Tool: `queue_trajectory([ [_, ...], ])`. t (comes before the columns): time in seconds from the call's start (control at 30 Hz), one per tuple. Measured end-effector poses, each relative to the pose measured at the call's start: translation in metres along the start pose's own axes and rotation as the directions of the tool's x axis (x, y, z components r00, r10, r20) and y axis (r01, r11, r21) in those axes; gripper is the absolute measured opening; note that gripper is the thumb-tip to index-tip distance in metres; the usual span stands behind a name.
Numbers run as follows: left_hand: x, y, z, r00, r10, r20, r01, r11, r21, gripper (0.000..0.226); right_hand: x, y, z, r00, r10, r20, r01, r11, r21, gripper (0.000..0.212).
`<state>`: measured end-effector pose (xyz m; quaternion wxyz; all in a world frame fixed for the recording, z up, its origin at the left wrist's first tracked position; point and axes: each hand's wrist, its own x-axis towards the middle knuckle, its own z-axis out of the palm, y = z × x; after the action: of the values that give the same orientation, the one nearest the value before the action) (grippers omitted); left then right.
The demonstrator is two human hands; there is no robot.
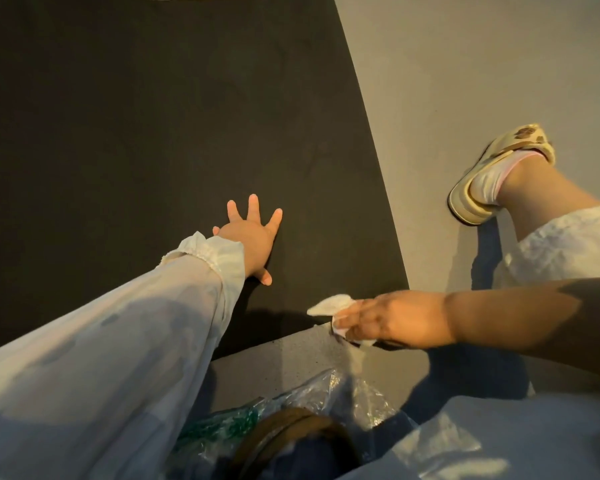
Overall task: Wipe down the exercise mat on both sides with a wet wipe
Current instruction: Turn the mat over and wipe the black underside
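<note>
The right hand (pixel 388 318) gripped a crumpled white wet wipe (pixel 329 304), its fingers curled round the cloth so that one end stuck out to the left and a smaller bit showed below the knuckles. The hand sat at the near right corner of the black exercise mat (pixel 153 133), with the wipe over the mat's near edge; whether the wipe touched the surface could not be told. The right forearm was bare and partly in shadow.

The left hand (pixel 253 237) lay flat on the mat, fingers straight and spread, thumb pointing out to the right, holding nothing. It rested a little in from the near edge, nearer the mat's right edge than its left. A loose, pale, sheer sleeve (pixel 118 341) with a gathered cuff covered the left arm to the wrist.

The mat was spread out flat on a grey floor (pixel 465 81) and filled the left and middle of the view, its right edge running away toward the top. On the floor beyond that right edge, well apart from the mat, a foot wore a cream slipper (pixel 492 174) over a white sock. Just below the mat's near edge lay a crinkled clear plastic packet (pixel 343 396) with green print.
</note>
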<state>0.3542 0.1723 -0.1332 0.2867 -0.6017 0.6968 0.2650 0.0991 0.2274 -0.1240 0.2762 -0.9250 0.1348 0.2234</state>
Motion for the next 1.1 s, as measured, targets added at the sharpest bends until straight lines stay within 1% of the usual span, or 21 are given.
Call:
queue_trajectory([
  [0.03, 0.000, 0.000, 0.000, 1.000, 0.000, -0.003, 0.000, 1.000, 0.003, 0.119, 0.000, -0.004, -0.004, 0.999, -0.041, -0.035, 0.040, 0.998, -0.038, 0.046],
  [0.07, -0.001, 0.000, 0.000, 1.000, -0.001, -0.003, 0.001, 1.000, 0.004, 0.119, 0.002, -0.005, -0.010, 0.995, -0.042, -0.094, 0.035, 0.996, -0.079, 0.047],
  [0.13, -0.001, 0.002, -0.001, 1.000, -0.005, 0.000, 0.005, 1.000, -0.006, 0.119, 0.011, 0.001, -0.031, 0.960, 0.054, -0.274, -0.075, 0.995, -0.067, 0.046],
  [0.2, -0.002, 0.003, -0.003, 1.000, -0.004, 0.009, 0.004, 1.000, -0.016, 0.119, 0.024, 0.015, -0.062, 0.885, 0.144, -0.442, -0.211, 0.972, -0.107, 0.042],
  [0.27, -0.002, 0.003, -0.003, 1.000, -0.002, 0.016, 0.002, 1.000, -0.011, 0.119, 0.037, 0.042, -0.089, 0.795, 0.227, -0.563, -0.275, 0.961, 0.000, 0.037],
  [0.3, -0.001, 0.003, -0.002, 1.000, 0.000, 0.015, 0.000, 1.000, -0.003, 0.119, 0.043, 0.055, -0.101, 0.767, 0.300, -0.567, -0.323, 0.944, 0.062, 0.033],
  [0.33, -0.001, 0.002, -0.001, 1.000, 0.002, 0.013, -0.002, 1.000, 0.005, 0.119, 0.047, 0.069, -0.111, 0.720, 0.367, -0.590, -0.390, 0.916, 0.094, 0.033],
  [0.4, 0.000, 0.001, 0.001, 1.000, 0.006, 0.004, -0.006, 1.000, 0.012, 0.119, 0.056, 0.098, -0.123, 0.628, 0.473, -0.618, -0.491, 0.857, 0.157, 0.042],
  [0.43, 0.001, 0.001, 0.002, 1.000, 0.007, 0.001, -0.007, 1.000, 0.011, 0.120, 0.059, 0.110, -0.126, 0.594, 0.544, -0.592, -0.552, 0.811, 0.191, 0.046],
  [0.5, 0.003, 0.000, 0.002, 1.000, 0.006, 0.003, -0.006, 1.000, 0.005, 0.121, 0.064, 0.123, -0.127, 0.559, 0.632, -0.537, -0.648, 0.737, 0.191, 0.049],
  [0.57, 0.005, 0.000, 0.002, 1.000, 0.004, 0.014, -0.004, 1.000, -0.004, 0.122, 0.064, 0.129, -0.121, 0.565, 0.657, -0.499, -0.685, 0.711, 0.161, 0.047],
  [0.6, 0.006, 0.000, 0.002, 1.000, 0.005, 0.018, -0.004, 1.000, -0.009, 0.122, 0.064, 0.128, -0.117, 0.589, 0.654, -0.475, -0.677, 0.720, 0.153, 0.046],
  [0.67, 0.007, -0.001, 0.003, 1.000, 0.007, 0.020, -0.006, 1.000, -0.016, 0.123, 0.060, 0.122, -0.105, 0.668, 0.634, -0.390, -0.636, 0.758, 0.144, 0.039],
  [0.73, 0.008, -0.002, 0.004, 1.000, 0.011, 0.016, -0.011, 1.000, -0.016, 0.123, 0.047, 0.109, -0.090, 0.731, 0.584, -0.353, -0.612, 0.790, 0.038, 0.030],
  [0.77, 0.008, -0.003, 0.005, 1.000, 0.013, 0.011, -0.013, 1.000, -0.015, 0.123, 0.038, 0.101, -0.083, 0.754, 0.545, -0.366, -0.590, 0.807, -0.015, 0.036],
  [0.83, 0.008, -0.003, 0.006, 1.000, 0.017, -0.004, -0.017, 1.000, -0.012, 0.122, 0.021, 0.089, -0.065, 0.781, 0.509, -0.362, -0.557, 0.830, -0.036, 0.041],
  [0.87, 0.006, -0.004, 0.006, 1.000, 0.020, -0.014, -0.020, 1.000, -0.012, 0.122, 0.014, 0.081, -0.056, 0.812, 0.504, -0.295, -0.527, 0.850, 0.000, 0.043],
  [0.9, 0.005, -0.004, 0.006, 0.999, 0.023, -0.026, -0.024, 1.000, -0.013, 0.122, 0.008, 0.074, -0.045, 0.822, 0.516, -0.241, -0.519, 0.853, 0.057, 0.050],
  [0.97, 0.003, -0.005, 0.007, 0.998, 0.032, -0.047, -0.033, 0.999, -0.024, 0.120, -0.004, 0.056, -0.034, 0.821, 0.549, -0.157, -0.549, 0.835, 0.048, 0.062],
  [1.03, 0.001, -0.007, 0.008, 0.997, 0.040, -0.068, -0.043, 0.998, -0.043, 0.118, -0.011, 0.043, -0.024, 0.830, 0.541, -0.138, -0.548, 0.836, -0.018, 0.067],
  [1.1, -0.003, -0.008, 0.011, 0.994, 0.057, -0.089, -0.063, 0.996, -0.062, 0.113, -0.018, 0.034, -0.016, 0.852, 0.504, -0.143, -0.518, 0.851, -0.087, 0.065],
])
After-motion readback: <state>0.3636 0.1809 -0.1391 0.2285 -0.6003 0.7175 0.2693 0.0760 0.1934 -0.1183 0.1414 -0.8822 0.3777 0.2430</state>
